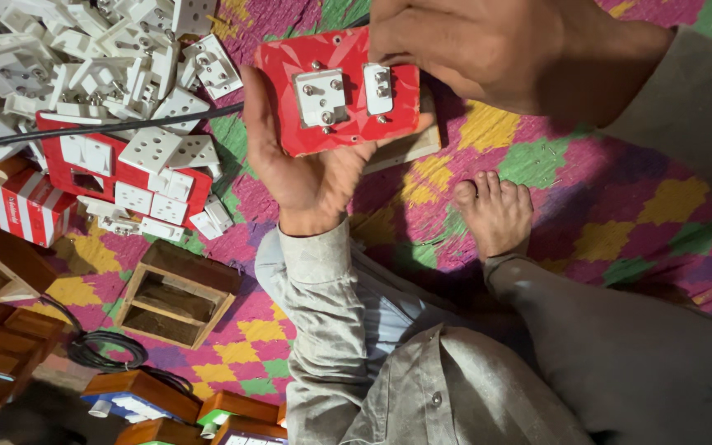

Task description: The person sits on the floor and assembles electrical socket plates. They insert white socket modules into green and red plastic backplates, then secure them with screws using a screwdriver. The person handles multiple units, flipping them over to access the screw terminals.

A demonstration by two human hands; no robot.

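Head view: both hands gripped a red switch plate [339,86], left hand [306,165] beneath, right hand [488,49] above; near left, an open wooden box [176,295] sat empty.

Sockets [109,58] left of plate [339,86]

Bright patchwork mat [587,206] covering floor; empty wooden boxes [176,294] at edge.
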